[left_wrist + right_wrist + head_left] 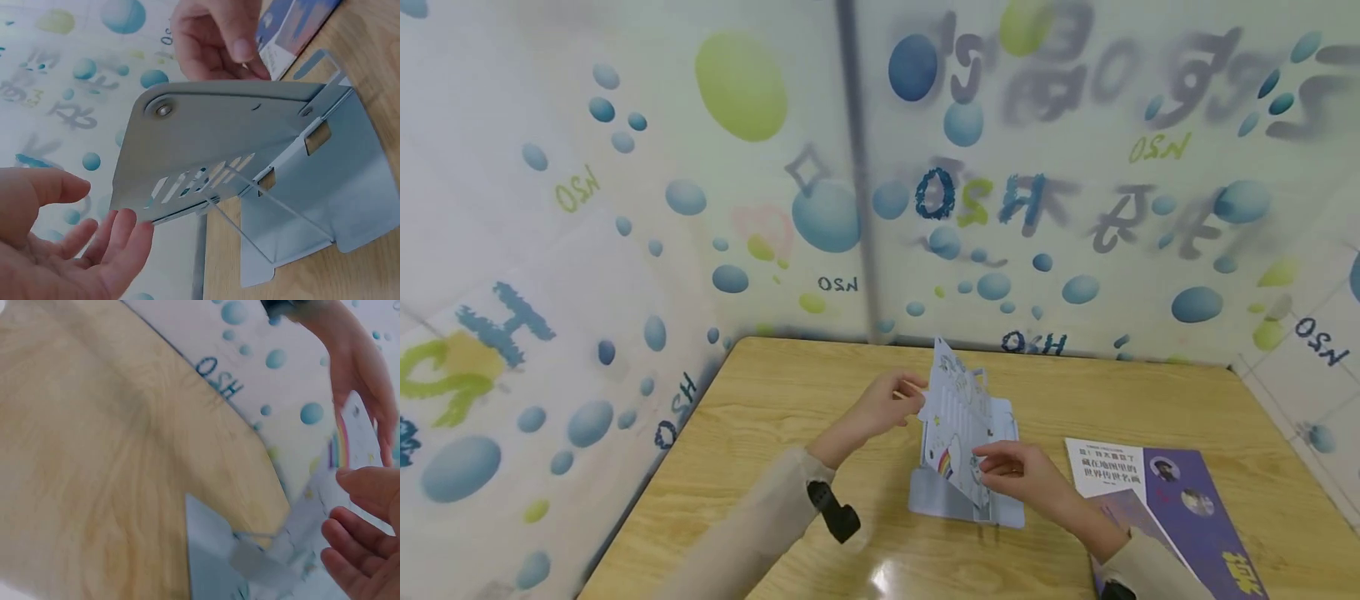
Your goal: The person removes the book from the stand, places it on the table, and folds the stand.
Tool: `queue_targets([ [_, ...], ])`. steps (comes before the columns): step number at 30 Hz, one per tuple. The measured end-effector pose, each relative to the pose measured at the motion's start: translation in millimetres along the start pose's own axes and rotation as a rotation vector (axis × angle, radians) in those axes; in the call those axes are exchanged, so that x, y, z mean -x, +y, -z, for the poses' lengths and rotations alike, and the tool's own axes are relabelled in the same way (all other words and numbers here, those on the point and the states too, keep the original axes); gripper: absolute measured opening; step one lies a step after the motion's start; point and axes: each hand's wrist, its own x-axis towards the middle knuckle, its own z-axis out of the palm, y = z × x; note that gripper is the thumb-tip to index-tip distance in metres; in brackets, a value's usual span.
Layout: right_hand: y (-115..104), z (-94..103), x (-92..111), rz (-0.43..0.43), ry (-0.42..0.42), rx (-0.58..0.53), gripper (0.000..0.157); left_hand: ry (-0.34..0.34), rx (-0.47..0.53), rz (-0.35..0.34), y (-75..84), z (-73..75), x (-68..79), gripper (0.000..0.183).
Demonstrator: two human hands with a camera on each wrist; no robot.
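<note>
On the yellow wood-grain table [760, 433] I saw a pale-blue metal stand [957, 423] between left hand [886, 402] and right hand [1028, 477], both loose-fingered; purple-and-white book [1197, 508] at four o'clock, bubble-printed white wall [1060, 250] at twelve.

The stand [966, 429] sits on the table [820, 367], between the left hand [887, 402] and the right hand [1022, 477]. The left hand is on the left of its tipped-up panel [962, 454], a bit farther back. The right hand is on the other side, nearer the front. A book [1195, 529] lies to the right of the right hand. The wall [1075, 150] is behind everything.
</note>
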Motion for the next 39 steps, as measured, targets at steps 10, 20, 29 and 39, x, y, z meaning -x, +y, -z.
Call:
queue_targets([
  [10,-5.3,-43.0,-2.8,0.076,0.218,-0.027,0.037,0.033,0.315,0.243,9.7,-10.2,-30.5,0.049],
  [20,-5.8,-40.9,4.2,0.021,0.421,-0.098,0.046,-0.023,0.394,0.225,33.6,-32.5,-40.1,0.048],
  [29,-2.0,-33.8,13.7,0.103,0.502,-0.091,0.048,-0.016,0.464,0.216,47.2,-56.3,-48.6,0.045],
  [39,4.1,-27.7,23.6,0.126,0.564,-0.100,0.046,-0.035,0.460,0.179,43.3,-74.0,-56.0,0.041],
])
